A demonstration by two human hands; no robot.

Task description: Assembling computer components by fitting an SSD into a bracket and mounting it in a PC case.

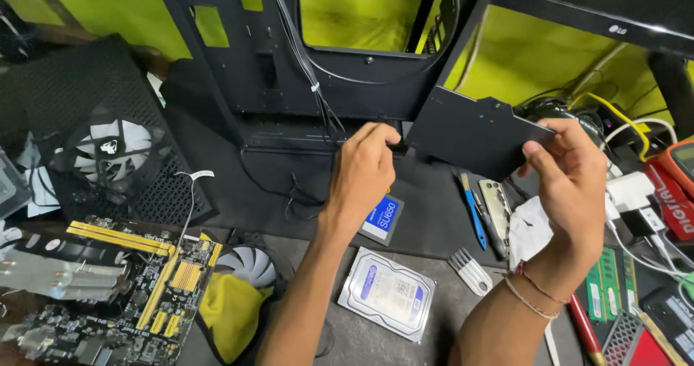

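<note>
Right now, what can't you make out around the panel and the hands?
Head view only:
- Left hand fingertips: curled under, hiding their grip on the black panel.
- Panel's far face: turned away.
- Drive: partly behind the left wrist.
- Motherboard: cut by the bottom edge.
- Right hand palm: turned away.

Both hands raised, fingers (536,151) pinched

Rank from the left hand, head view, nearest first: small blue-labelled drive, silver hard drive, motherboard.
From the left hand:
1. Small blue-labelled drive, just below the wrist.
2. Silver hard drive, lower, centre.
3. Motherboard, far lower left.
</note>
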